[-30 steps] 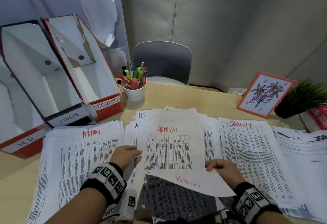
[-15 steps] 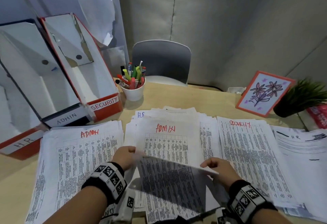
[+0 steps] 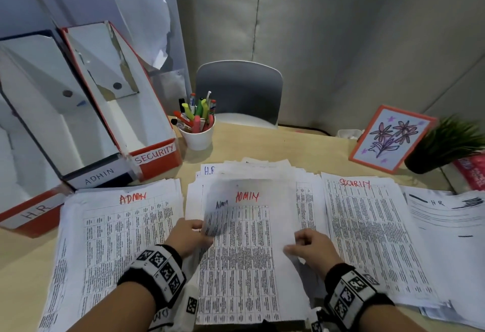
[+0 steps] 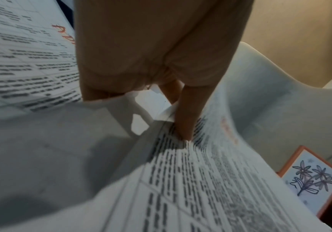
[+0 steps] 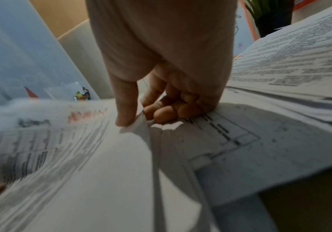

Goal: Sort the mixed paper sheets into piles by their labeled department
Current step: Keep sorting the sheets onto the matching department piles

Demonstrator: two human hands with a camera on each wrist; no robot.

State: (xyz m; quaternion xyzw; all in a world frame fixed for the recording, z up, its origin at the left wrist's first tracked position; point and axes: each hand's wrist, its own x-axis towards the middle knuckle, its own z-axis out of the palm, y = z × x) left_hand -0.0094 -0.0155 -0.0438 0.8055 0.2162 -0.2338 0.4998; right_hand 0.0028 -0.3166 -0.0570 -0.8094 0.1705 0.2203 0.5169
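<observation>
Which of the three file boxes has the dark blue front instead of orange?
The middle box labelled ADMIN. Its front edge is dark blue, while the HR box to its left and the SECURITY box to its right both have orange-red fronts.

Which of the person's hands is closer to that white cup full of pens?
Left. The left hand lies almost straight in front of the pen cup, at the middle stack's left edge. The right hand is farther off to the right, at that stack's right edge.
</observation>
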